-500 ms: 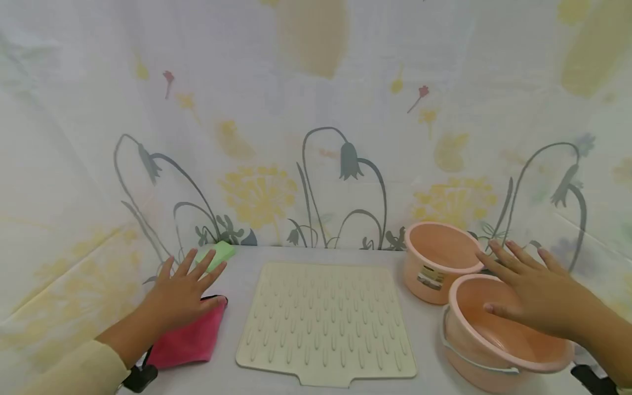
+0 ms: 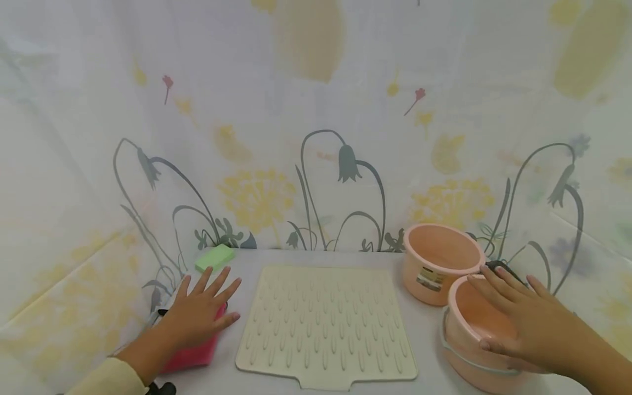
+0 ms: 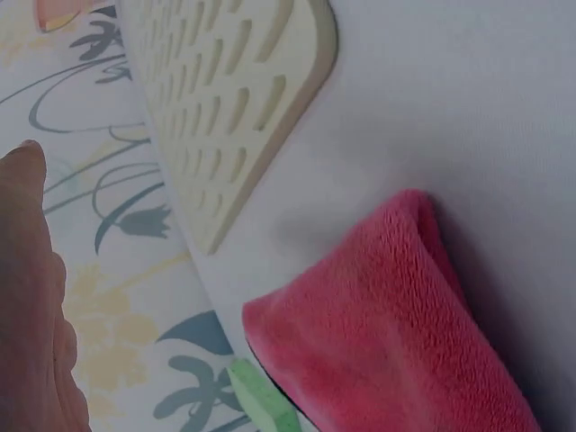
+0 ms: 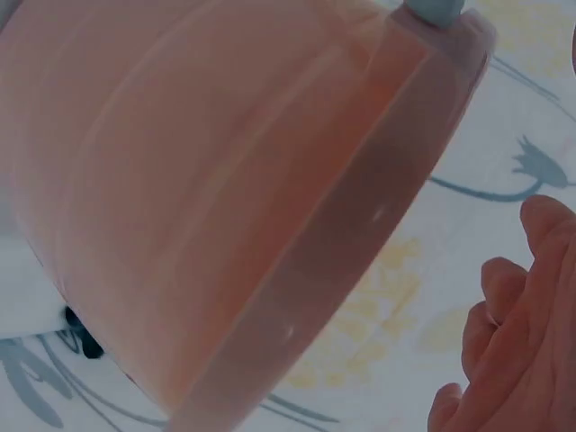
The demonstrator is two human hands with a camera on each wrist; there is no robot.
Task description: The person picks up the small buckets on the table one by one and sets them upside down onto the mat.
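Note:
My left hand [image 2: 195,318], fingers spread and palm down, hovers over the pink cloth [image 2: 192,355] and holds nothing. The left wrist view shows the same cloth [image 3: 387,333] apart from the hand [image 3: 31,297]. Above the front peach bucket [image 2: 474,356] my right hand [image 2: 538,323] is spread, its fingers straight and empty; it hides part of the bucket's opening. In the right wrist view the bucket's rim [image 4: 333,225] lies beside the hand [image 4: 522,333], with a gap between them. A cream ridged mat [image 2: 326,323] lies flat between the hands.
A second peach bucket [image 2: 429,285] with a label stands behind the front one. The green sponge [image 2: 214,258] lies at the back left. A dark object [image 2: 503,270] shows behind the right fingers. The flowered curtain [image 2: 326,186] rises behind the table.
My left hand has moved right and slightly down in the head view, uncovering the sponge. My right hand has shifted a little left and down. Both remain spread.

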